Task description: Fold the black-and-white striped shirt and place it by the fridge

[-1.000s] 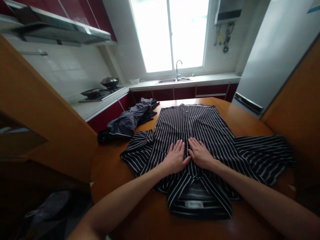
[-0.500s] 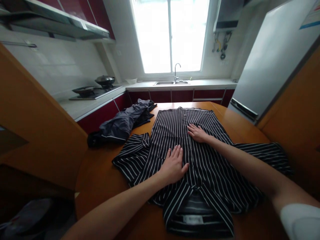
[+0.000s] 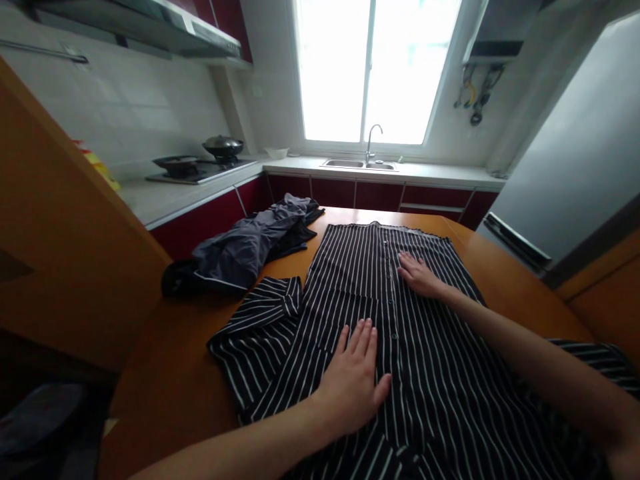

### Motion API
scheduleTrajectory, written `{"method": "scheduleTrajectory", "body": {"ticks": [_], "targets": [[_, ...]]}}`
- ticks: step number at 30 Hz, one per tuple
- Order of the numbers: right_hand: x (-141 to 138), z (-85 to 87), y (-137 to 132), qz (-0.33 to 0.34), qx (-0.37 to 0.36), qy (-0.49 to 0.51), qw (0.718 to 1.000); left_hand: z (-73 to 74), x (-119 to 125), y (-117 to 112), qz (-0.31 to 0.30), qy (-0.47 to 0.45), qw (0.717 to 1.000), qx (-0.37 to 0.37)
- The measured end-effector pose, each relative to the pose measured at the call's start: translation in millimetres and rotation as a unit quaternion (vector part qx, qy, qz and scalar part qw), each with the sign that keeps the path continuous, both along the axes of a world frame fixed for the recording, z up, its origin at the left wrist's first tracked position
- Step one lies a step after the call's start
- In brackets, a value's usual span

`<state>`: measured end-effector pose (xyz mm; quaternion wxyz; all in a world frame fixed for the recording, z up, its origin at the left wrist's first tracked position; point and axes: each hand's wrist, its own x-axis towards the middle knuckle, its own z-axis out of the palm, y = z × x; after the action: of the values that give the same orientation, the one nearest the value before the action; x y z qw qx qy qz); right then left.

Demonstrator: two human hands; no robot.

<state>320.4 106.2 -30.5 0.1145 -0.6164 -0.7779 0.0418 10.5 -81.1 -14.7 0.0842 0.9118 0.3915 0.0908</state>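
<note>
A black shirt with white stripes (image 3: 430,353) is laid flat, front side up, on the brown wooden tabletop (image 3: 165,360). Its hem is turned to the far edge, and its collar (image 3: 407,457) is partly cut off at the bottom of the view. Two bare hands are rested on it. The left grip (image 3: 353,387) is spread flat on the cloth near the chest pocket, just beside the buttons. The right grip (image 3: 420,277) is laid farther up, on the other side of the buttons, with its fingers stretched out. Nothing is held; both grips are loose.

The left sleeve (image 3: 260,327) is folded in beside the shirt's body. The other sleeve (image 3: 595,353) is partly hidden by the right arm.

Just past the folded sleeve, the left side of the tabletop is taken up by a heap of gray and black clothes (image 3: 245,243). By the far left, the view is blocked by a brown wooden panel (image 3: 75,233).

Farther off, red cupboards (image 3: 377,195) are topped by a white counter (image 3: 445,173). A sink (image 3: 345,163) is set in it, under a bright window (image 3: 333,73). Two pans (image 3: 223,147) are set on the stove (image 3: 200,175) to the left. A silver fridge (image 3: 575,153) is seen on the right.
</note>
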Motion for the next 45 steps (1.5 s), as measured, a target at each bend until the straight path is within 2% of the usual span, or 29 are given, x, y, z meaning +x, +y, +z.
{"method": "scheduleTrajectory", "body": {"ticks": [2, 3, 9, 11, 15, 18, 23, 29, 32, 35, 38, 40, 42, 45], "targets": [[-8, -6.3, -10, 0.038, -0.008, -0.01, 0.999, 1.5, 0, 0, 0.001, -0.003, 1.0, -0.004], [-8, -7.9, -13, 0.031, -0.013, -0.017, 0.999, 2.5, 1, 0, 0.001, -0.002, 1.0, -0.009], [11, -7.3, -4, -0.181, -0.028, -0.036, 0.983, 5.2, 2, -1, 0.005, 0.008, 1.0, -0.021], [9, -9.5, -5, -0.178, -0.032, -0.036, 0.983, 4.4, 1, -1, 0.007, 0.004, 1.0, -0.013], [1, -12.2, -7, -0.121, -0.037, -0.035, 0.991, 4.5, 2, -1, 0.001, 0.006, 1.0, -0.01], [5, -8.0, 6, -0.144, -0.046, -0.026, 0.988, 5.1, 2, 0, 0.004, 0.017, 1.0, -0.018], [33, -4.4, 19, -0.194, -0.05, -0.03, 0.979, 3.5, 1, 0, 0.007, 0.025, 1.0, -0.007], [90, -9.0, 3, -0.261, -0.052, -0.058, 0.962, 4.5, 1, -2, 0.007, 0.02, 1.0, -0.007], [101, -3.9, 0, -0.302, -0.036, -0.059, 0.951, 4.9, 2, -2, 0.008, 0.019, 1.0, -0.004], [79, 1.2, 3, -0.263, -0.005, -0.064, 0.963, 6.6, 2, -1, 0.008, 0.023, 1.0, -0.006], [39, 0.0, 12, -0.133, -0.015, -0.051, 0.99, 9.6, 3, 0, 0.011, 0.035, 0.999, -0.014], [20, -2.9, 22, -0.063, -0.029, -0.045, 0.997, 11.2, 4, 0, 0.012, 0.04, 0.999, -0.014], [18, -4.8, 35, -0.053, -0.037, -0.043, 0.997, 11.7, 4, 0, 0.012, 0.04, 0.999, -0.014], [45, -2.7, 60, -0.106, -0.044, -0.039, 0.993, 10.4, 4, 0, 0.013, 0.038, 0.999, -0.013]]}}
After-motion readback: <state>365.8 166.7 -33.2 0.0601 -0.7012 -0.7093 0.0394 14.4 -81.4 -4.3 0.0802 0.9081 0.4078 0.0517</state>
